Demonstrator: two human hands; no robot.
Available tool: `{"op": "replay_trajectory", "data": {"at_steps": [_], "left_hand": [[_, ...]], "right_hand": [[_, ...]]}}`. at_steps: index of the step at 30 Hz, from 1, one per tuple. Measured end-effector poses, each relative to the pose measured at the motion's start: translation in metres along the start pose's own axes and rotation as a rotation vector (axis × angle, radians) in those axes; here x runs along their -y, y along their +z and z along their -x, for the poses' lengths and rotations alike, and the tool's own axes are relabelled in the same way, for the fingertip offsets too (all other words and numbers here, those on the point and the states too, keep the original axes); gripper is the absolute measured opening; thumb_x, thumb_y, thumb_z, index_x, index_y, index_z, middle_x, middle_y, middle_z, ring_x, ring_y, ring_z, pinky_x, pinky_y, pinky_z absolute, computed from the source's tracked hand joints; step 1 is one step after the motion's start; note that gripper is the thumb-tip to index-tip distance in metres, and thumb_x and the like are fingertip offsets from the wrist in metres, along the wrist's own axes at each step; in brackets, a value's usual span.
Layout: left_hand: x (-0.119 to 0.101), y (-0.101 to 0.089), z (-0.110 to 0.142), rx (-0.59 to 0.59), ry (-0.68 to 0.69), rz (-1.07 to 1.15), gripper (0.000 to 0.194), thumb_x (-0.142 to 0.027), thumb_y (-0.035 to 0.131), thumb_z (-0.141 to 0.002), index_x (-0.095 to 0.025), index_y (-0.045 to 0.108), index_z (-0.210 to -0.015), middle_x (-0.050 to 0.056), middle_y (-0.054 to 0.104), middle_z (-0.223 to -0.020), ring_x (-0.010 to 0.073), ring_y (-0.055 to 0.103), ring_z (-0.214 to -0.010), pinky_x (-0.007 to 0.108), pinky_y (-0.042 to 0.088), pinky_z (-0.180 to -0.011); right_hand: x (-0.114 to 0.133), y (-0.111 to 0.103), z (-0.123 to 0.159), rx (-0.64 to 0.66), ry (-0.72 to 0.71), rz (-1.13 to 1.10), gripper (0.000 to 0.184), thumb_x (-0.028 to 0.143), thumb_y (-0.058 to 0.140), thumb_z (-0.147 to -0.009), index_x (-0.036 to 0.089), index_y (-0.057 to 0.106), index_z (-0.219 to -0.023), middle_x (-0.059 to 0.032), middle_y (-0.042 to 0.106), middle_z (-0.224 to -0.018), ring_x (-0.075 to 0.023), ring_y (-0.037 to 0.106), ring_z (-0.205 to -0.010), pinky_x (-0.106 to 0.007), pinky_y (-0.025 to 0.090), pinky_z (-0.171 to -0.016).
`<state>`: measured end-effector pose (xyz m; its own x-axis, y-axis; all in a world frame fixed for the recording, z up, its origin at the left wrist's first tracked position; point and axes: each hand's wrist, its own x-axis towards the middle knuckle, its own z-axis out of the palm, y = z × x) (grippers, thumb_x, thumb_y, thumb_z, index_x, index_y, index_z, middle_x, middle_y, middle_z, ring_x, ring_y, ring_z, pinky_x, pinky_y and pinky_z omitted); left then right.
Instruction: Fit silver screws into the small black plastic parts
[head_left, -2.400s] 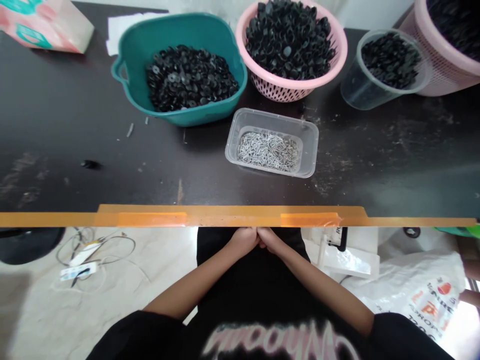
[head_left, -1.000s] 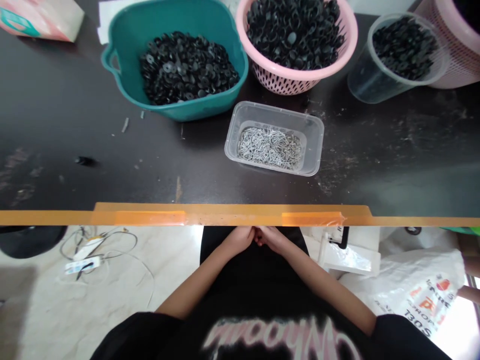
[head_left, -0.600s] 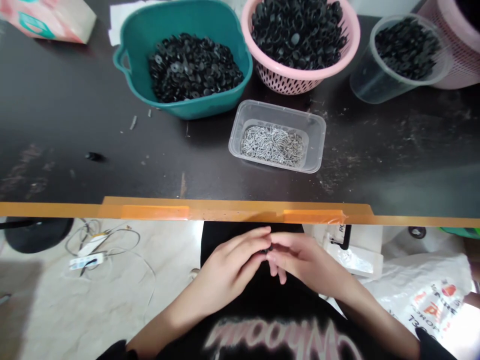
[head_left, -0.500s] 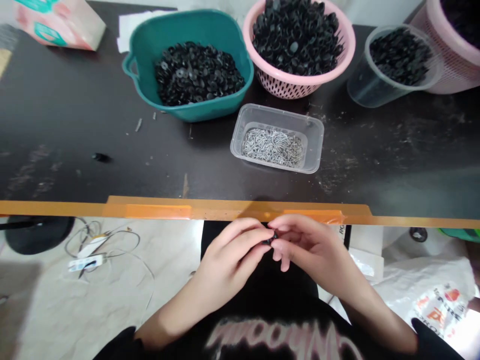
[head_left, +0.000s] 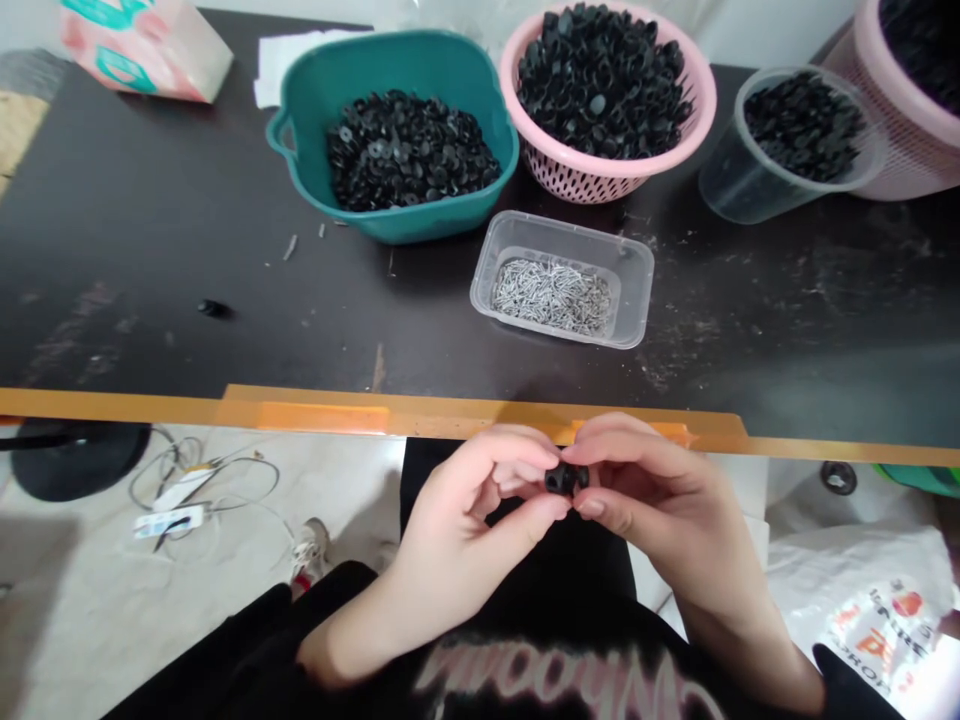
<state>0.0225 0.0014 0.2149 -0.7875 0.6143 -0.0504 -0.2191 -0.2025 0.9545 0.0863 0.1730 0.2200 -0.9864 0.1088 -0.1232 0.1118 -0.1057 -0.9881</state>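
Note:
A small black plastic part is held between both hands, just in front of the table edge and above my lap. My left hand pinches its left side with thumb and fingertips. From the other side, the thumb and forefinger of my right hand grip its right end. Whether it is one piece or two joined pieces I cannot tell. Beyond my hands stands a clear plastic tub with many small silvery pins or screws in it.
Along the back stand a teal basin, a pink basket and a clear cup, all holding black parts. Another pink basket is at far right. A single black piece lies on the left. Orange tape covers the table edge.
Both hands have shifted slightly right, and the fingers have opened out around the black part, so more of it shows. The view has moved a little; a shoe now appears below the table.

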Motion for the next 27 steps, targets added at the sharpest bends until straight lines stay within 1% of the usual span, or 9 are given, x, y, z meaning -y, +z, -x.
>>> {"op": "replay_trajectory", "data": {"at_steps": [4, 7, 9, 12, 16, 19, 21, 24, 27], "left_hand": [[0.0, 0.0, -0.005, -0.006, -0.06, 0.165, 0.03, 0.0, 0.062, -0.09, -0.023, 0.067, -0.108, -0.002, 0.066, -0.109, 0.0053, 0.065, -0.1, 0.012, 0.054, -0.09], [0.0, -0.001, -0.008, 0.002, -0.111, 0.286, 0.029, 0.0, 0.058, -0.093, -0.022, 0.068, -0.108, -0.001, 0.068, -0.107, 0.004, 0.066, -0.094, 0.012, 0.055, -0.086], [0.001, -0.001, -0.009, 0.013, -0.133, 0.34, 0.029, -0.001, 0.057, -0.093, -0.023, 0.069, -0.109, -0.002, 0.068, -0.105, 0.0034, 0.066, -0.09, 0.012, 0.055, -0.086], [0.005, -0.003, -0.009, 0.006, -0.16, 0.392, 0.026, -0.003, 0.06, -0.093, -0.023, 0.07, -0.107, -0.002, 0.068, -0.104, 0.0044, 0.066, -0.094, 0.012, 0.054, -0.09], [0.008, -0.004, -0.01, -0.003, -0.185, 0.444, 0.024, -0.004, 0.061, -0.093, -0.023, 0.07, -0.105, -0.002, 0.068, -0.104, 0.004, 0.065, -0.095, 0.01, 0.052, -0.089], [0.009, -0.005, -0.011, 0.02, -0.182, 0.454, 0.024, -0.005, 0.061, -0.093, -0.023, 0.07, -0.107, -0.002, 0.067, -0.1, 0.0029, 0.064, -0.09, 0.01, 0.052, -0.087], [0.01, -0.005, -0.012, 0.035, -0.176, 0.458, 0.024, -0.006, 0.061, -0.094, -0.023, 0.069, -0.108, -0.001, 0.067, -0.097, 0.0037, 0.064, -0.089, 0.011, 0.053, -0.086], [0.01, -0.006, -0.012, 0.038, -0.177, 0.475, 0.023, -0.006, 0.061, -0.094, -0.022, 0.069, -0.109, -0.001, 0.067, -0.093, 0.0043, 0.064, -0.089, 0.011, 0.053, -0.084], [0.01, -0.006, -0.013, 0.042, -0.178, 0.493, 0.023, -0.005, 0.06, -0.094, -0.02, 0.069, -0.109, -0.001, 0.067, -0.093, 0.0034, 0.065, -0.086, 0.011, 0.053, -0.083]], "right_hand": [[0.003, 0.002, -0.001, -0.029, -0.016, 0.033, 0.029, 0.016, 0.075, -0.085, 0.034, 0.071, -0.108, -0.0019, 0.065, -0.102, -0.0121, 0.064, -0.085, -0.023, 0.057, -0.074], [0.004, 0.002, -0.003, -0.071, -0.08, 0.15, 0.024, 0.015, 0.074, -0.085, 0.03, 0.07, -0.104, -0.0032, 0.065, -0.1, -0.0158, 0.065, -0.092, -0.026, 0.057, -0.076], [0.004, 0.002, -0.005, -0.078, -0.128, 0.253, 0.021, 0.015, 0.075, -0.085, 0.028, 0.069, -0.1, -0.0032, 0.064, -0.096, -0.016, 0.064, -0.091, -0.027, 0.056, -0.076], [0.004, 0.003, -0.008, -0.081, -0.171, 0.334, 0.023, 0.013, 0.075, -0.083, 0.027, 0.067, -0.099, -0.0026, 0.063, -0.092, -0.0154, 0.063, -0.086, -0.027, 0.054, -0.072], [0.006, 0.006, -0.01, -0.09, -0.207, 0.351, 0.023, 0.012, 0.077, -0.082, 0.024, 0.067, -0.099, -0.0022, 0.064, -0.093, -0.0137, 0.063, -0.084, -0.024, 0.055, -0.069], [0.007, 0.006, -0.01, -0.088, -0.198, 0.318, 0.024, 0.011, 0.077, -0.082, 0.024, 0.068, -0.101, -0.0013, 0.065, -0.095, -0.0117, 0.065, -0.088, -0.02, 0.056, -0.072], [0.008, 0.005, -0.01, -0.076, -0.189, 0.298, 0.026, 0.01, 0.076, -0.082, 0.024, 0.069, -0.103, -0.0006, 0.066, -0.097, -0.0104, 0.065, -0.088, -0.018, 0.056, -0.074], [0.01, 0.003, -0.01, -0.054, -0.183, 0.298, 0.027, 0.009, 0.074, -0.084, 0.024, 0.07, -0.106, -0.0006, 0.067, -0.099, -0.0098, 0.065, -0.086, -0.019, 0.057, -0.075], [0.011, 0.002, -0.009, -0.054, -0.182, 0.327, 0.027, 0.01, 0.072, -0.086, 0.024, 0.071, -0.109, -0.0014, 0.068, -0.101, -0.0117, 0.067, -0.092, -0.02, 0.057, -0.077]]}}
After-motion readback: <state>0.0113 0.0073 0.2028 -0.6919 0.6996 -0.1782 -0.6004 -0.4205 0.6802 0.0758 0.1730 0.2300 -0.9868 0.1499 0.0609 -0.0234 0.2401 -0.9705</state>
